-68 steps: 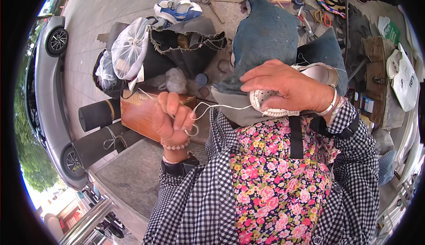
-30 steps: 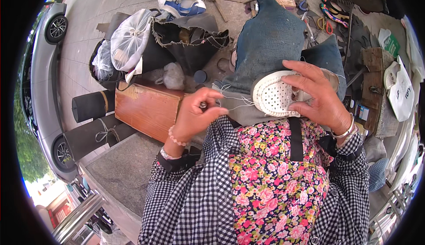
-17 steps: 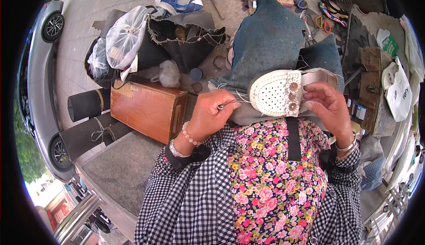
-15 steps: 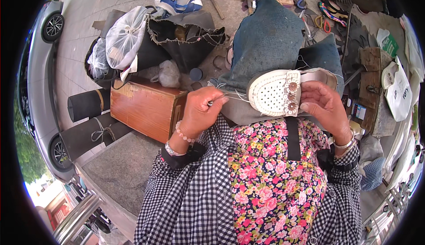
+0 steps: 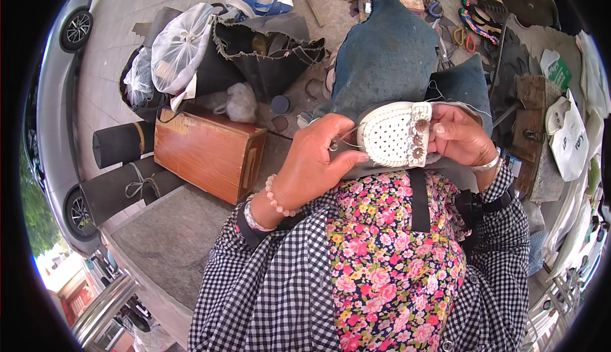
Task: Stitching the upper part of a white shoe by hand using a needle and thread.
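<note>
A white shoe (image 5: 388,137) with a perforated toe and a strap of brown flower ornaments lies on the grey cloth over my lap, toe to the left. My right hand (image 5: 459,137) grips it at the strap, fingers partly inside the opening. At the toe is my left hand (image 5: 321,151), thumb tip close against the shoe's edge and forefinger raised apart from it. A thin pale thread (image 5: 349,142) runs from the toe into its curled fingers, where a small shiny metal piece shows; its kind is unclear.
Left of my lap stand a wooden box (image 5: 203,154), dark rolls (image 5: 121,145) and a black bag (image 5: 267,65). Blue denim cloth (image 5: 385,46) lies ahead. Scissors (image 5: 470,43) and a worn wooden block (image 5: 533,132) are to the right.
My left hand has moved right to the shoe's toe, and its thumb and forefinger have parted. The stretch of thread in sight is shorter. My right hand's fingers have curled in at the strap.
</note>
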### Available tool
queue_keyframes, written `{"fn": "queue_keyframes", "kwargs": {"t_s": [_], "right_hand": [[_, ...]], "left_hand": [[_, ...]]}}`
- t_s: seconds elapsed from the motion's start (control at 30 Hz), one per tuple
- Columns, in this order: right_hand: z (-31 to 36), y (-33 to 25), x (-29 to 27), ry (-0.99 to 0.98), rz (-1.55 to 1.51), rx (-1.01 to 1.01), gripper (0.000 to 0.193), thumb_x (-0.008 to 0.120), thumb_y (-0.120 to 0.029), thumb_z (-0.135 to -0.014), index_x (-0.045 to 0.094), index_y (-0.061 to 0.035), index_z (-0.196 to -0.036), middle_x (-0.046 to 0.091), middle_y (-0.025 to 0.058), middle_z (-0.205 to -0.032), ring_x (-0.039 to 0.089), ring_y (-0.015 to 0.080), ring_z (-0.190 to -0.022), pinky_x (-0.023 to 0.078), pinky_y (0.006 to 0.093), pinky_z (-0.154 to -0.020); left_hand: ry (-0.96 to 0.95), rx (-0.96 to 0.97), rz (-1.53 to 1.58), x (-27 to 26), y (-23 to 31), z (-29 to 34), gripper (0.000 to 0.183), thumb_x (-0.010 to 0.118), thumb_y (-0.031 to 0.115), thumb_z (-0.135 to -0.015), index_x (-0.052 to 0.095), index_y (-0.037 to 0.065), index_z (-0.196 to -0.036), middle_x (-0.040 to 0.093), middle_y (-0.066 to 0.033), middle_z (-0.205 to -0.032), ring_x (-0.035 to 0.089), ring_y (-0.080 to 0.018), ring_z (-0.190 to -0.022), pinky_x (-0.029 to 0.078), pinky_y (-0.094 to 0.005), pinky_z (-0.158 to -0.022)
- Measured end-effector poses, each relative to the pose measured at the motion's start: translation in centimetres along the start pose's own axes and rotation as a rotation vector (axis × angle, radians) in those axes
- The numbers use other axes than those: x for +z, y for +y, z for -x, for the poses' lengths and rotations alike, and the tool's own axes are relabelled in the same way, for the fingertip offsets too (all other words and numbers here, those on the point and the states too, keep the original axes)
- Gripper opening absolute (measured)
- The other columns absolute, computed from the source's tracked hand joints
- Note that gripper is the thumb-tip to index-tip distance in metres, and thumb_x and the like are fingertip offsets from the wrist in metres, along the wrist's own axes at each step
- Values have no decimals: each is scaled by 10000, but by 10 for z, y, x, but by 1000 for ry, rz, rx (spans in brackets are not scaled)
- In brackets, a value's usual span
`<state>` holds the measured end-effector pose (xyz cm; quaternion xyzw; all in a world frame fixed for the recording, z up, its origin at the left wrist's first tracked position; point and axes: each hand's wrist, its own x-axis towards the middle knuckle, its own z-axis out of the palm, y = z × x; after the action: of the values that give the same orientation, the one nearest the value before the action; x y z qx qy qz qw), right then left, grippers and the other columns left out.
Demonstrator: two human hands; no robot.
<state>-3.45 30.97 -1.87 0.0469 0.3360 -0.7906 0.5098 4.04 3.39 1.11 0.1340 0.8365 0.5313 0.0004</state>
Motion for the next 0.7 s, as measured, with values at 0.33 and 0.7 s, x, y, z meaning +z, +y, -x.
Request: {"fn": "queue_keyframes", "kwargs": {"t_s": [0.33,0.7], "right_hand": [[25,-5,64,98,89,-7,632,668,-127,-782,380,54,-1315,546,153,-1227,563,236,-1109,442,370,-965],[-3,30,31,51,-227,-42,779,690,-231,-753,310,64,-1366,458,185,-1349,476,294,-1227,355,418,-1048]], "left_hand": [[-67,-222,237,3,-16,-10,281,701,49,-769,627,-37,-1027,564,-5,-746,439,-55,-667,391,-215,-614],[-60,-293,489,11,-33,-12,173,666,20,-811,654,-26,-977,600,34,-737,472,3,-641,377,-178,-546]]}}
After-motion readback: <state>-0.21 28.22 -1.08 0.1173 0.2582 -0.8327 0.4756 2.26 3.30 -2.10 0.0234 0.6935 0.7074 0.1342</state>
